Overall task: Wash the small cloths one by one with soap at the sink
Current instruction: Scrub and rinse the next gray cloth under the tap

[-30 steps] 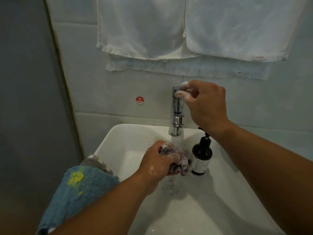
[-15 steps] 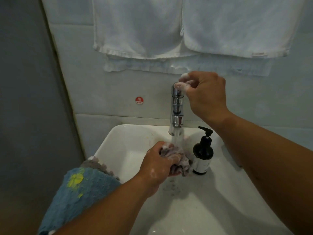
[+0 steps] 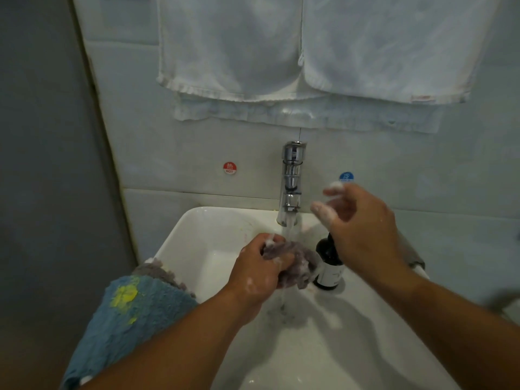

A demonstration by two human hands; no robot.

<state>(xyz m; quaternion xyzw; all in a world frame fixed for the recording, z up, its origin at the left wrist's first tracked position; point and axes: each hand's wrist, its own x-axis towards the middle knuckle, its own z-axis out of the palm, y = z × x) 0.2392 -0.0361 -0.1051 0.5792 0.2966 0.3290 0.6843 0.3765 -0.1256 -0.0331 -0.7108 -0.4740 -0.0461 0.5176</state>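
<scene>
Small grey-purple cloth (image 3: 302,264), sodden, limp, probably soap-slick, best held bunched whole: left hand (image 3: 259,267) gripped it under the stream (image 3: 290,230); right hand (image 3: 363,220) hung apart, fingers loose, empty.

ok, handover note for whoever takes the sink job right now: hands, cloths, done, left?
Left hand: grips the soapy purple-grey cloth under the running tap.
Right hand: holds nothing, foam on the fingers, in the air beside the tap and above the dark soap bottle.
Blue cloth lies draped over the left rim of the sink, with a greyish cloth under it.
Done: the held cloth is soaped.
Left: rinse and wring it, then probably the two cloths on the rim.
</scene>
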